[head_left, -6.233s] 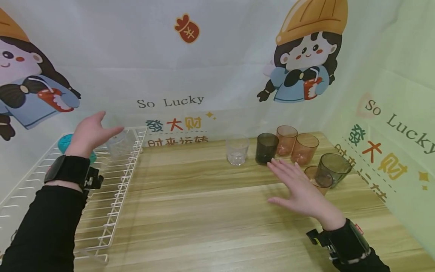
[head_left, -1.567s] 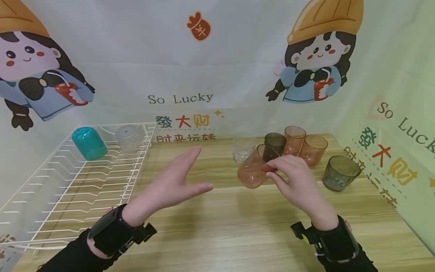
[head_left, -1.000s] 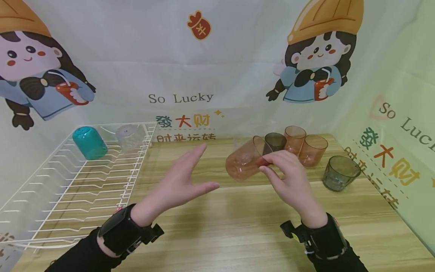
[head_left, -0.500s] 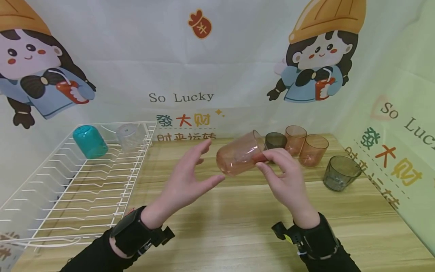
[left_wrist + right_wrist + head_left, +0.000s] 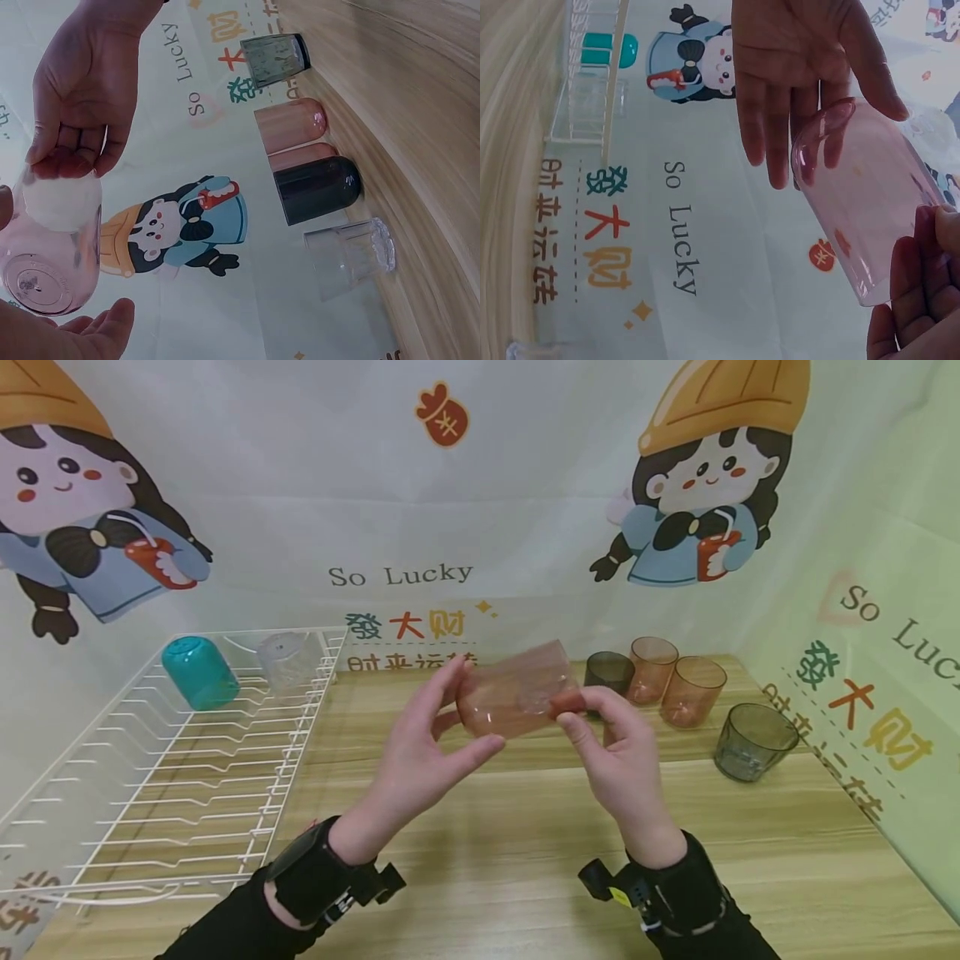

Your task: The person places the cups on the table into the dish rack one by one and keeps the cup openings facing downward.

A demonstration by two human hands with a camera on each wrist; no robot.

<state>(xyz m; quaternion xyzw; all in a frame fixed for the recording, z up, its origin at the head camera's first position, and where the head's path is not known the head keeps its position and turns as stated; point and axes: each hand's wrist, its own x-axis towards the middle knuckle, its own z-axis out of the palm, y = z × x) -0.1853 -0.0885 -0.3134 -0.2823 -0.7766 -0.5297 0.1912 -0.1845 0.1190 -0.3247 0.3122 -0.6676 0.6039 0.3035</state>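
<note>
A pink transparent drinking glass (image 5: pixel 510 693) is held above the table, tilted nearly onto its side with its base to the left. My right hand (image 5: pixel 618 752) pinches it at the rim between thumb and fingers, fingertips inside the mouth. My left hand (image 5: pixel 420 735) surrounds the base end with thumb and fingers spread; in the right wrist view, the left fingers (image 5: pixel 757 127) extend straight beside the base. Whether they touch the glass I cannot tell. A clear glass (image 5: pixel 349 255) stands behind, seen only through the pink one in the head view.
At left, a white wire rack (image 5: pixel 195 785) bears an upside-down teal glass (image 5: pixel 200 672) and a clear glass (image 5: pixel 287 662). Back right on the wooden table (image 5: pixel 525 860) stand a dark glass (image 5: pixel 609 672), two pink glasses (image 5: pixel 692 693) and a grey-green glass (image 5: pixel 753 743).
My left hand came from the rack to the middle. My right hand took the front pink glass from the right-hand group, carried it left and tipped it further over, its base now at my left hand.
</note>
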